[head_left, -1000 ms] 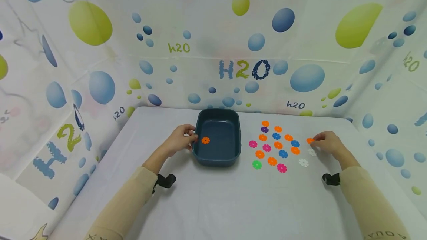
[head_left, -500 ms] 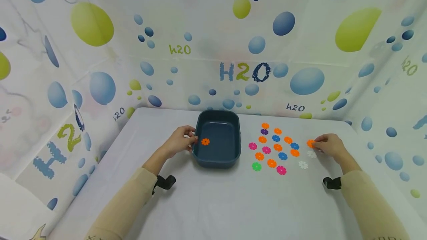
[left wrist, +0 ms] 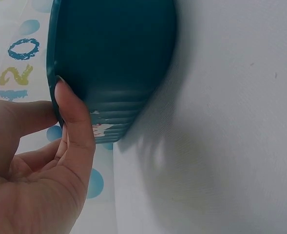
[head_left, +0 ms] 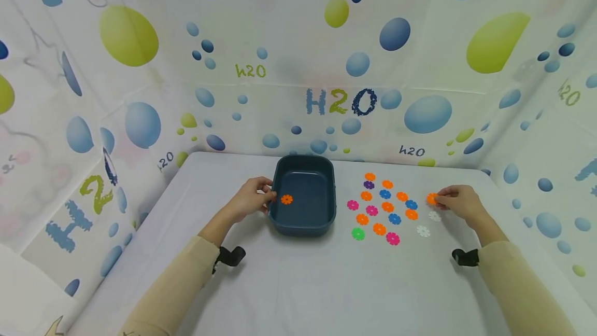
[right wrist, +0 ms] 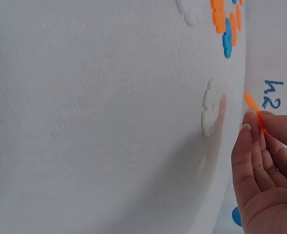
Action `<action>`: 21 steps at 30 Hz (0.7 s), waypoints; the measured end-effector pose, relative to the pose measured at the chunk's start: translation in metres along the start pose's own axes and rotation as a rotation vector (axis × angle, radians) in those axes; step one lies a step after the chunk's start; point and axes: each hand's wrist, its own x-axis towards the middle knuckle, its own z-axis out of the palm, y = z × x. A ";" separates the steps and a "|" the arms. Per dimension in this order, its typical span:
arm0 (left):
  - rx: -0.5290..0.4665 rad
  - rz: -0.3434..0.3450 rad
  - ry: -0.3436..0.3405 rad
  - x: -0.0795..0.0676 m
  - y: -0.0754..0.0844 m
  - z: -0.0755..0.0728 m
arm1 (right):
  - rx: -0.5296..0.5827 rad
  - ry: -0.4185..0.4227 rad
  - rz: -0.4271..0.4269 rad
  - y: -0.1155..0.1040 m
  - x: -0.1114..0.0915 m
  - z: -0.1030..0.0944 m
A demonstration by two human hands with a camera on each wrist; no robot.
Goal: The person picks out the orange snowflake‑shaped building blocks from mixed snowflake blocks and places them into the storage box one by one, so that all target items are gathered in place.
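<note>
In the head view, the tub [head_left: 310, 206] is sitting at the centre of the frame, and the left hand [head_left: 252, 196] is gripping its left rim, probably to keep it steady. A loose orange flower [head_left: 286, 199] is lying inside the tub, close to the gripped side. Right of centre, coloured flowers [head_left: 387, 207] are lying spread out on the tablecloth [head_left: 298, 284], apparently so that each one can be picked singly. Farther right, the right hand [head_left: 459, 202] is pinching an orange flower [head_left: 431, 199], just above two white flowers [head_left: 423, 231]. Compared with half a second ago, that flower and hand are sitting very slightly higher and farther left; the tub, the left hand and the spread are matching the earlier frame.

In the left wrist view, the fingers are closing on the rim from both sides, leaving no gap beyond its thickness.

In the right wrist view, thumb and fingertips are nearly meeting at the right edge of the frame, holding the thin orange flower tilted and almost edge-on, likely because so flat a piece is offering only its margin.
</note>
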 end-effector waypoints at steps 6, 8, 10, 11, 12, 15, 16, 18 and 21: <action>0.003 0.004 0.001 0.000 -0.001 0.000 | 0.006 0.001 -0.036 -0.007 -0.004 0.002; 0.003 0.006 -0.001 0.000 -0.002 0.000 | 0.006 -0.004 -0.047 -0.010 -0.005 0.004; 0.001 0.003 0.001 0.000 -0.001 0.000 | 0.008 -0.010 -0.056 -0.013 -0.007 0.005; 0.000 0.005 0.001 0.000 -0.001 0.000 | 0.011 -0.012 -0.060 -0.016 -0.008 0.005; 0.000 0.007 0.001 0.000 -0.001 0.000 | 0.010 -0.014 -0.067 -0.018 -0.009 0.006; 0.007 0.007 0.006 0.000 0.000 0.000 | 0.020 -0.016 -0.092 -0.026 -0.012 0.008; 0.010 0.009 0.007 0.000 0.000 0.000 | 0.028 -0.016 -0.101 -0.028 -0.013 0.010; 0.015 0.010 0.010 0.000 -0.001 0.000 | 0.046 -0.016 -0.123 -0.033 -0.015 0.012; 0.017 0.006 0.012 0.000 -0.001 0.001 | 0.071 -0.020 -0.149 -0.041 -0.018 0.018</action>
